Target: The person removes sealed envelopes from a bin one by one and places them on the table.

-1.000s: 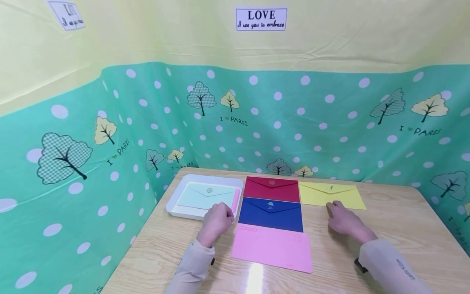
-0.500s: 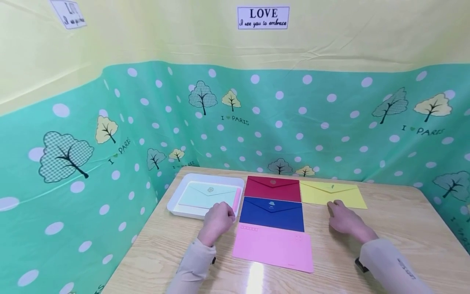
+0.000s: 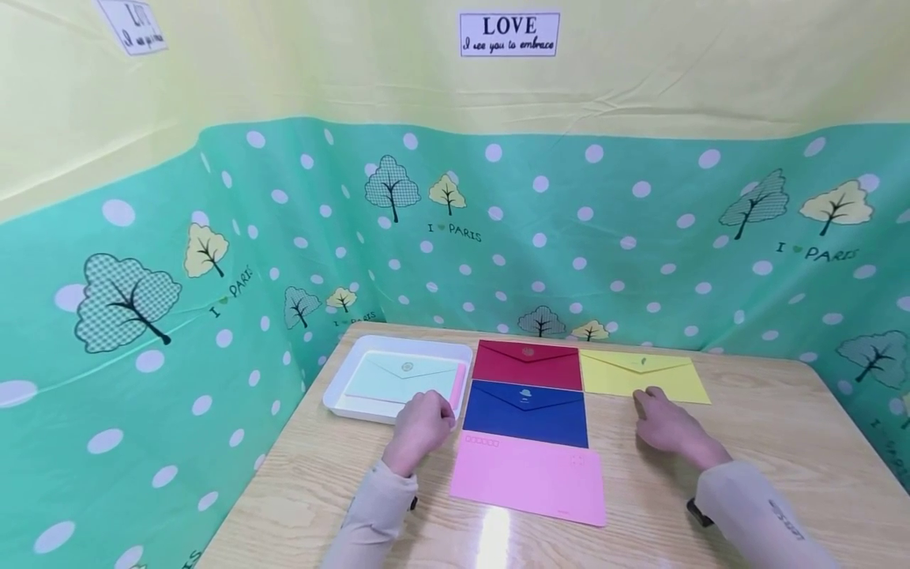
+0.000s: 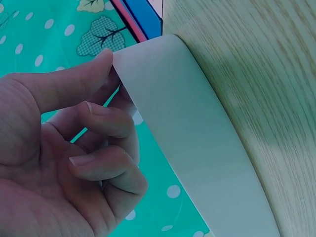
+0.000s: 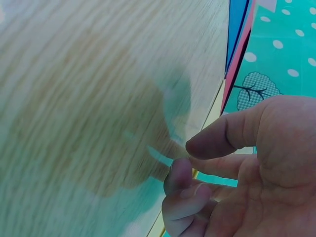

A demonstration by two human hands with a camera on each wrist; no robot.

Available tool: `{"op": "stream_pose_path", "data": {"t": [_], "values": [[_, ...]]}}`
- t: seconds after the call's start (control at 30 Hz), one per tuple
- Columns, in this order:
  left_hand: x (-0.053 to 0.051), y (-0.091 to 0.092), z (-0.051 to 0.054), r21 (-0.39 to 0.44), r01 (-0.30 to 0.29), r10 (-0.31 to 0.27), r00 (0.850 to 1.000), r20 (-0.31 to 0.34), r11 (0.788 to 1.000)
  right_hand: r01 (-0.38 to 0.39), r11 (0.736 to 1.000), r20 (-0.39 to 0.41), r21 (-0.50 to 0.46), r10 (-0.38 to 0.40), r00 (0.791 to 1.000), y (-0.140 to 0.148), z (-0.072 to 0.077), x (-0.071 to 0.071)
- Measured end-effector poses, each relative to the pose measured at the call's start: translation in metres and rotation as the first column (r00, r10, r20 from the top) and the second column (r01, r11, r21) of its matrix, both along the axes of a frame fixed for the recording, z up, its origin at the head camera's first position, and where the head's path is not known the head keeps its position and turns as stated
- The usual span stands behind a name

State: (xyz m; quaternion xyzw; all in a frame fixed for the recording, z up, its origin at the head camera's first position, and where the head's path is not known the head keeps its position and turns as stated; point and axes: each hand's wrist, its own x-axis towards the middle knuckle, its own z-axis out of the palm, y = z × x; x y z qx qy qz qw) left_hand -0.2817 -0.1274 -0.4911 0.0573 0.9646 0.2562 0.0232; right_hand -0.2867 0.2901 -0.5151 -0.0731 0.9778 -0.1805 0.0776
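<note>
Pinching tray [image 4: 185, 126] with left hand [image 3: 421, 427], touching far-right yellow envelope [image 3: 643, 375] with right hand [image 3: 670, 424], in unclear grip; showing no recent shift, likely steadying.

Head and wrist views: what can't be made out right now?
Head: a near-wall stretch of the white rectangular tray, behind the left hand.
Head: how far the pink paper strip extends under the mint rectangular paper envelope, which hides it.
Head: lettering on the right beige fabric sleeve, too small.
Left wrist: tray interior, blocked by its outer wall.

Screened-off tabletop nook — hanging polka-dot tree-print fabric [image 3: 611, 213], pale wood-grain table [image 3: 298, 482]
</note>
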Motion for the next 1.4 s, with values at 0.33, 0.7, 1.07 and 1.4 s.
{"op": "stream_pose_path", "data": {"t": [0.33,0.7,1.07,1.4], "values": [[0.0002,0.0002,0.0006,-0.001,0.002,-0.002,1.0,0.016,1.0,0.01,1.0,0.006,-0.007,-0.01,1.0,-0.0008,0.0013,0.0005],[0.0014,-0.0005,0.0026,0.01,0.009,-0.01,1.0,0.018,1.0,0.016,1.0,0.012,-0.011,-0.016,1.0,-0.0004,-0.0013,0.0025],[0.0027,-0.0002,0.0036,0.0,0.017,-0.017,1.0,-0.009,1.0,-0.007,1.0,-0.014,-0.021,0.006,1.0,0.0003,-0.001,0.0025],[0.0023,-0.0017,0.0027,0.015,0.024,-0.024,1.0,-0.009,1.0,0.001,1.0,-0.011,-0.021,-0.001,1.0,-0.0008,0.0011,0.0028]]}}
